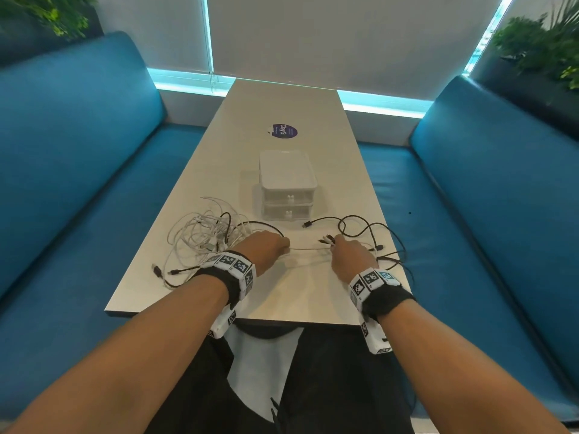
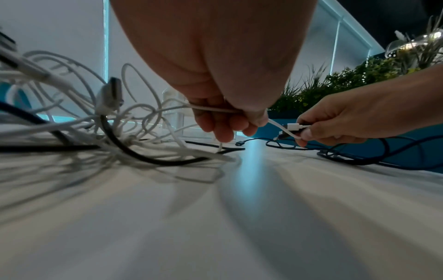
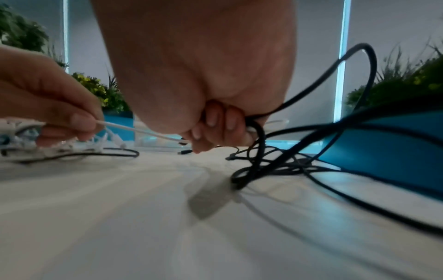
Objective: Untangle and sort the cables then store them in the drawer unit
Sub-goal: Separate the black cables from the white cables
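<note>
A white cable (image 1: 308, 248) is stretched between the left hand (image 1: 266, 248) and right hand (image 1: 351, 255); both pinch it above the table (image 1: 282, 296). The right also grips black cables (image 1: 369, 228). The drawer unit (image 1: 286, 186) stands behind, closed, between blue benches (image 1: 72, 158).

I see a tangle of white cables (image 1: 200, 236) heaped on the left of the worktop (image 1: 294, 296), with a few black leads threaded through it. A white cable (image 1: 308, 248) runs taut out of it toward the looser black cables (image 1: 372, 236) on the right. Behind them stands the clear two-drawer unit (image 1: 286, 186), both drawers shut.
</note>
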